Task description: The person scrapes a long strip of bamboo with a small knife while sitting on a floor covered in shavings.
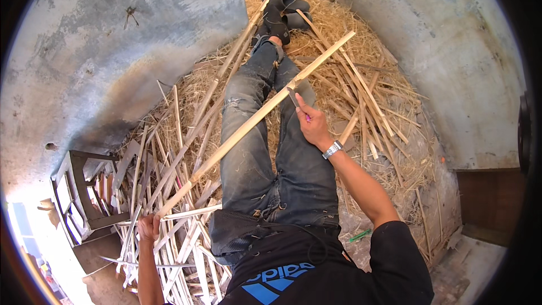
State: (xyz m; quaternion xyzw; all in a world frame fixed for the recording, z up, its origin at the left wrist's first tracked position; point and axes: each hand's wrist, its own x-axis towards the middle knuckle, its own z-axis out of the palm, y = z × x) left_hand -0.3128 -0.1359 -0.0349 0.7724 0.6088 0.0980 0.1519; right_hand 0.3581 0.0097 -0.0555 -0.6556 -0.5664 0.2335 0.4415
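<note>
Bamboo strip (243, 133), long and pale, slants over the person's jeans-clad legs (248, 110), its near end gripped in the left hand (149, 228), toward the left edge of the floor (423, 172). Loose split strips (200, 268) lie heaped beside that hand, near a dark open frame (87, 197). Farther out, the right hand (314, 128) is closed round a small knife (294, 99), its blade at the strip's right side. More strips (362, 93) crisscross over straw (333, 11) toward the floor's right edge; dark shoes (276, 20) rest near its far edge.
</note>
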